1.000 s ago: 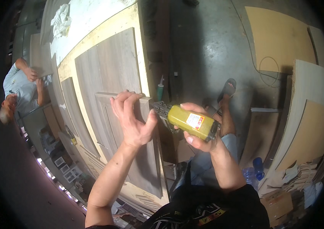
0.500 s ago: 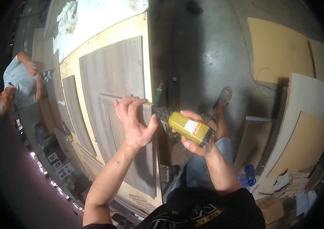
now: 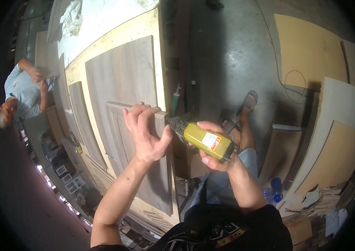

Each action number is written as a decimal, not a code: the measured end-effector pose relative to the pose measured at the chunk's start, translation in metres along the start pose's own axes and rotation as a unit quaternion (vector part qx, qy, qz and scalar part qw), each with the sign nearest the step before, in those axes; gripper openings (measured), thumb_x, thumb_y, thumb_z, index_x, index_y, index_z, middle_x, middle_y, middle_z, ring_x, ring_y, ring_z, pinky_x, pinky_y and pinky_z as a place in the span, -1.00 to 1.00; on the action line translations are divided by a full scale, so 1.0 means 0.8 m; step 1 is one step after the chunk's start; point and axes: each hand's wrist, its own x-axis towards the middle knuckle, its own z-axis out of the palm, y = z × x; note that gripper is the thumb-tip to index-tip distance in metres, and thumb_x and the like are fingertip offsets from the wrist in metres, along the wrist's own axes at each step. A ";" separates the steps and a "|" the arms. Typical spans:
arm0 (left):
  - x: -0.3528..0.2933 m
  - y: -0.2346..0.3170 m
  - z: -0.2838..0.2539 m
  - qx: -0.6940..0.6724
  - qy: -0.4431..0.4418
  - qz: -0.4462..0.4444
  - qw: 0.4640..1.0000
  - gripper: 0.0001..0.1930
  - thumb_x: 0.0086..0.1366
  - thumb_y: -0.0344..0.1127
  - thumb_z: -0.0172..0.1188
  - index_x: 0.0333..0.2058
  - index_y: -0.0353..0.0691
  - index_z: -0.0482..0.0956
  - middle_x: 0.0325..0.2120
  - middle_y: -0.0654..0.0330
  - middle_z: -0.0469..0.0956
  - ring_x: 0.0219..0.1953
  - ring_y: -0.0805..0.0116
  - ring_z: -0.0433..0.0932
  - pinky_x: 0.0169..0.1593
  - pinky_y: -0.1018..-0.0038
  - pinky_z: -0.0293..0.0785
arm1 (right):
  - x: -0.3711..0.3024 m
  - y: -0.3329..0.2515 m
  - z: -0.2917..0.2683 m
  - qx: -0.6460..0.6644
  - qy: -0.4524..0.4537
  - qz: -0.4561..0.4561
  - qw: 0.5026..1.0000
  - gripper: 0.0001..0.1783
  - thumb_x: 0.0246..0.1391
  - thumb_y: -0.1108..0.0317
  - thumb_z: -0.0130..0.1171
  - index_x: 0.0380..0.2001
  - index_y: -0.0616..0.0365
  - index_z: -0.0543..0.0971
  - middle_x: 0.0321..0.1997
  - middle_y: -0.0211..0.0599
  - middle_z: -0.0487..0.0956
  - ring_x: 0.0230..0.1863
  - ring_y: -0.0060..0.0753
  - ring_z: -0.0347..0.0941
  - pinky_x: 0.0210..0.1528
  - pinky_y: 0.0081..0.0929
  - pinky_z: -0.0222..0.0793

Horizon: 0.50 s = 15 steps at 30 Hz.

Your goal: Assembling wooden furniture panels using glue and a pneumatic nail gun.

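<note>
Two hands, right hand [image 3: 217, 144] fingers wrapped around yellow nail gun [image 3: 204, 140], nose pointing left at panel [image 3: 152, 167] edge, left hand [image 3: 146, 131] pressed flat, holding nothing

A white-and-red rectangular label [image 3: 211, 141] sits on the yellow tool [image 3: 207, 140].

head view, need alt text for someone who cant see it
A person's left hand presses flat on a grey wood-grain panel lying on a workbench, while the right hand grips a yellow nail gun with its nose at the panel's edge. Another person works at far left; boards lean at right.
</note>
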 end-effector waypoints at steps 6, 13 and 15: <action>0.001 0.002 -0.001 0.008 0.000 0.003 1.000 -0.40 0.03 -0.16 0.31 0.06 -0.22 0.44 0.04 -0.05 0.35 0.25 -0.16 0.27 0.47 -0.23 -0.26 | 0.001 -0.003 0.000 0.031 -0.006 0.019 0.999 -0.12 -0.14 0.37 0.31 0.33 0.31 0.33 0.16 -0.06 0.56 -0.02 -0.35 0.60 0.05 -0.44 0.51; 0.004 0.001 0.000 -0.001 0.017 0.010 1.000 -0.43 0.08 -0.10 0.35 0.05 -0.19 0.45 0.02 -0.03 0.36 0.22 -0.14 0.30 0.46 -0.25 -0.25 | -0.001 -0.024 -0.006 0.065 0.007 0.048 0.997 -0.06 -0.09 0.35 0.28 0.42 0.26 0.23 0.14 -0.06 0.58 -0.34 -0.50 0.56 -0.20 -0.55 0.51; 0.005 0.004 0.001 -0.007 0.019 0.008 1.000 -0.43 0.08 -0.09 0.35 0.05 -0.17 0.46 0.02 -0.01 0.36 0.21 -0.12 0.31 0.45 -0.26 -0.24 | -0.012 -0.040 -0.013 0.068 0.033 0.031 0.997 -0.02 -0.08 0.33 0.29 0.44 0.26 0.17 0.14 -0.02 0.58 -0.41 -0.56 0.53 -0.28 -0.61 0.48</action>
